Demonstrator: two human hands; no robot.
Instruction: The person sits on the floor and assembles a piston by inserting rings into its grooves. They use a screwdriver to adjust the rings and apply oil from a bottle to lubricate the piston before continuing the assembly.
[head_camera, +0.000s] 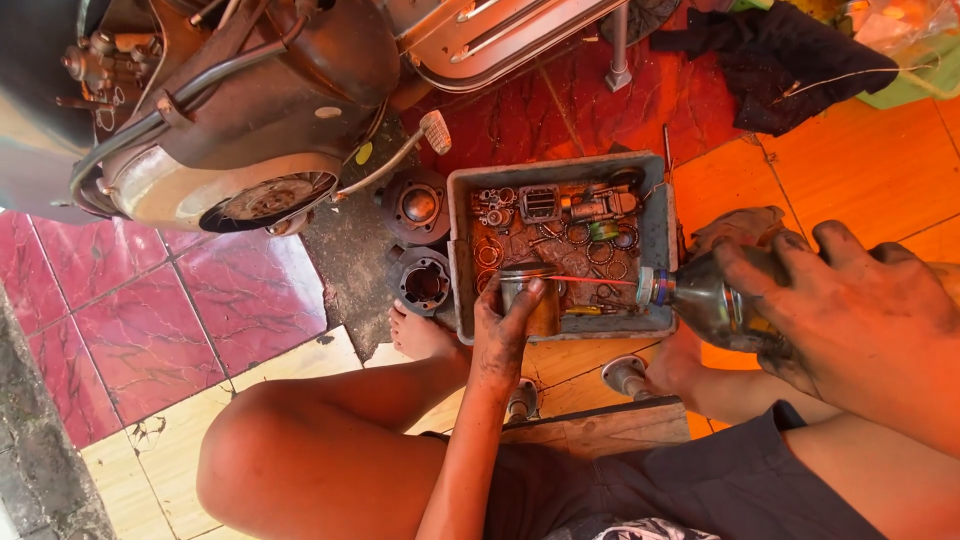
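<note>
My left hand (505, 330), black with grease, holds a metal piston (528, 295) upright over the near edge of a grey parts tray (660, 235). My right hand (850, 300) grips a spray can (715, 305) lying sideways, its nozzle (650, 288) pointing left at the piston. A thin red straw (595, 280) runs from the nozzle to the piston. The tray holds rings, bearings and small engine parts in oily residue.
A scooter engine (240, 150) with its kick lever (420, 140) stands at the upper left. A cylinder (425, 283) and cylinder head (417, 206) lie on the floor beside the tray. A dark cloth (780, 60) lies at the upper right. My bare knee (290, 450) and foot (418, 335) are below.
</note>
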